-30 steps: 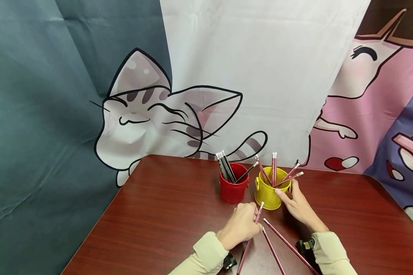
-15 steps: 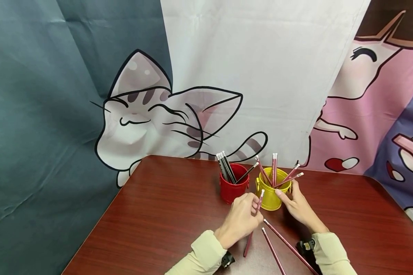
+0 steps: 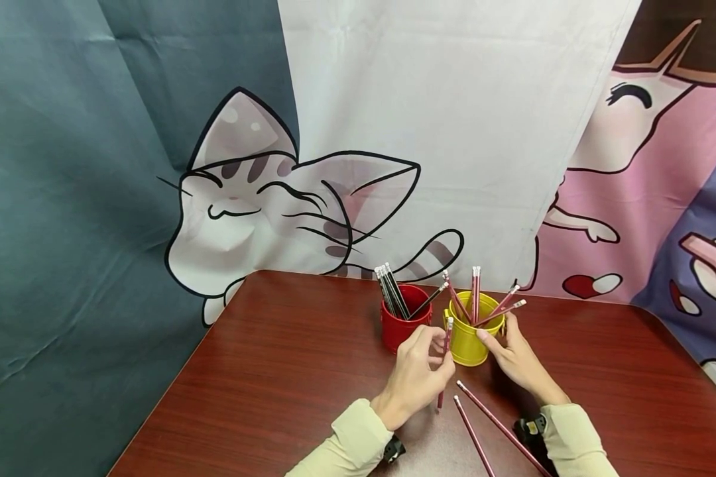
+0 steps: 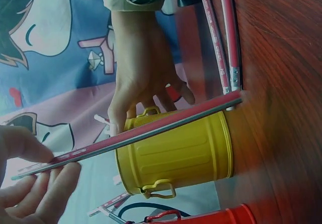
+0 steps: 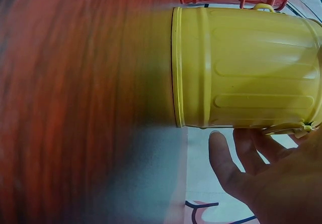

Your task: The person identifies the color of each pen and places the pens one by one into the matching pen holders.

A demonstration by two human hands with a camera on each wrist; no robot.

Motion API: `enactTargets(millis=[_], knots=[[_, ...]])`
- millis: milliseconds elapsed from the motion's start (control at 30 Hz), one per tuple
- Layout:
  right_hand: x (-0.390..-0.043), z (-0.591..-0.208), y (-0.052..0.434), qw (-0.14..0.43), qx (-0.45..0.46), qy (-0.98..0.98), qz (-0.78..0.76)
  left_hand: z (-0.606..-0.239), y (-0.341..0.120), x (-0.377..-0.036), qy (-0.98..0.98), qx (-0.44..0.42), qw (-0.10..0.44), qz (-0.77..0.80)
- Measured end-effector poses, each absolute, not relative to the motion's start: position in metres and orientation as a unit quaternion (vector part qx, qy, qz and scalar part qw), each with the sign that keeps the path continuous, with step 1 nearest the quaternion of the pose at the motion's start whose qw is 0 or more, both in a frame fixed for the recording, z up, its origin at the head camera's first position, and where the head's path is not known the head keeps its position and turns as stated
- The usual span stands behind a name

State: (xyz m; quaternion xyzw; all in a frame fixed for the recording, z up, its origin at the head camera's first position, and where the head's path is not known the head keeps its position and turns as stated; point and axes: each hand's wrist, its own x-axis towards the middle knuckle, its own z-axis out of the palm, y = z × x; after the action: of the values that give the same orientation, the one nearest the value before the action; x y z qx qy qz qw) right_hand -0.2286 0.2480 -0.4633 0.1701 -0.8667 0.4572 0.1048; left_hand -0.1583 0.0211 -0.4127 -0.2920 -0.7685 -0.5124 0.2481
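Note:
My left hand (image 3: 414,377) pinches a dark pink pencil (image 3: 444,363) near its white-tipped end between thumb and fingers. In the left wrist view that pencil (image 4: 151,126) crosses in front of the yellow bucket (image 4: 176,153). The pencil stands nearly upright, just in front of the bucket (image 3: 469,348) in the head view. My right hand (image 3: 522,361) holds the bucket at its right side, thumb at the rim and the other fingers by the side handle. Several pink pencils (image 3: 475,295) stand in the yellow bucket, white ends up.
Left of the yellow bucket stands a red bucket (image 3: 398,331) with several black pencils (image 3: 392,291). Two pink pencils (image 3: 474,434) lie on the brown table (image 3: 262,397) between my forearms. A printed cloth (image 3: 453,99) hangs behind the table.
My left hand has lifted the pink pencil from a slanted position on the table and tipped it towards upright beside the yellow bucket. My right hand stays at the bucket.

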Motion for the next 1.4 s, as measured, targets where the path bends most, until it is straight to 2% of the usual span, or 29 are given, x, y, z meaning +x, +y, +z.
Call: enactTargets(millis=[133,700,833,1400], knots=[[-0.229,-0.463,0.248,0.104,0.169,-0.867,0.458,-0.414,0.021,-0.158,-0.765,-0.302,0.267,-0.503],[-0.229,-0.464,0.249,0.102,0.17,-0.864,0.462,-0.414,0.021,-0.159,-0.752,-0.322,0.267,-0.51],[-0.229,-0.465,0.249,0.103,0.171,-0.864,0.463,-0.411,0.022,-0.164,-0.751,-0.333,0.293,-0.489],[-0.229,-0.464,0.247,0.101,0.167,-0.868,0.457,-0.36,0.032,-0.201,-0.754,-0.378,0.365,-0.393]])
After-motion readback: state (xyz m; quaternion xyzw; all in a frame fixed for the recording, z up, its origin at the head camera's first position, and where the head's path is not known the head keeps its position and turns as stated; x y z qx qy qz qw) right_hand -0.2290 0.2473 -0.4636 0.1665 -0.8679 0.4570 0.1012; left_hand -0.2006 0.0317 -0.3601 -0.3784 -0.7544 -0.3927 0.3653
